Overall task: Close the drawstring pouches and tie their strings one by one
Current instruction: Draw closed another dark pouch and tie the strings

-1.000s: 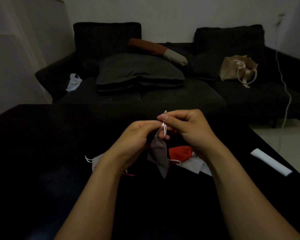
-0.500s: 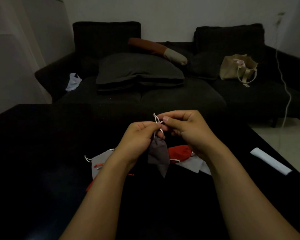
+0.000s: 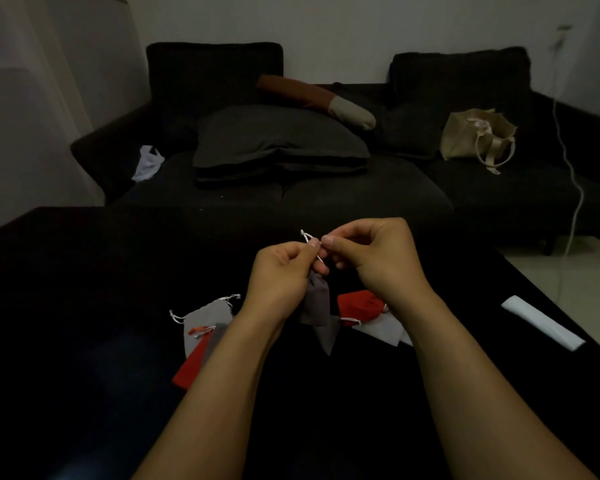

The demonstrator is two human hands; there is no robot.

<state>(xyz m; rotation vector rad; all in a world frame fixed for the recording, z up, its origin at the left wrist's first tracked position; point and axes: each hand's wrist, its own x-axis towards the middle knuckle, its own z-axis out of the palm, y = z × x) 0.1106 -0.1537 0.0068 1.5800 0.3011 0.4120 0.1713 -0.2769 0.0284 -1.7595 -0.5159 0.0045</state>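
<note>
Here, a dark bench (image 3: 84, 306) is filling the low part of the view, and it is so black that its top is hard to make out. Behind it a dark sofa (image 3: 326, 188) is sitting against a pale wall, with a big grey cushion (image 3: 278, 140) and a tan bag (image 3: 475, 136) on it. A white cord (image 3: 574, 174) is hanging down at the right.

The left hand (image 3: 279, 271) and the right hand (image 3: 378, 258) are being held up close together over the bench. The fingers of both are pinching the white string (image 3: 310, 242) of a dark grey pouch (image 3: 316, 303), which is hanging below them. How the string is looped is too small to tell.

A light grey pouch (image 3: 205, 320) and a red pouch (image 3: 191, 368) are lying on the bench to the left, partly hidden by the left arm. Another red pouch (image 3: 359, 306) is lying on pale pouches (image 3: 381, 330) to the right, partly hidden behind the right wrist.

A white strip (image 3: 541, 322) is lying near the right edge of the bench. The left half of the bench is showing wide, dark room.
</note>
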